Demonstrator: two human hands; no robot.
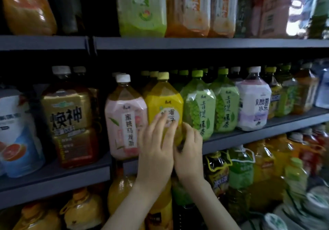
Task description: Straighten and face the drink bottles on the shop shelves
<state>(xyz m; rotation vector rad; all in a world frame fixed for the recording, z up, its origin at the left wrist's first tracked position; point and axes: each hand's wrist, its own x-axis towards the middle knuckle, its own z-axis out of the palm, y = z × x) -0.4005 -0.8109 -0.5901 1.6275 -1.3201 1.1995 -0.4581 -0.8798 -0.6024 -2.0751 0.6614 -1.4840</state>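
A: Where's the yellow bottle?
B: Upright on the middle grey shelf, label facing out, between a pink bottle and a green bottle.
A: Hands?
B: Left hand flat on its label, fingers spread; right hand curled round its lower right side

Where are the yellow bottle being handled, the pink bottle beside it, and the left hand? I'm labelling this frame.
yellow bottle (162, 94): head view, on its yellow upper body above the label.
pink bottle (122, 121): head view, middle of its pink label.
left hand (156, 140): head view, back of the hand.
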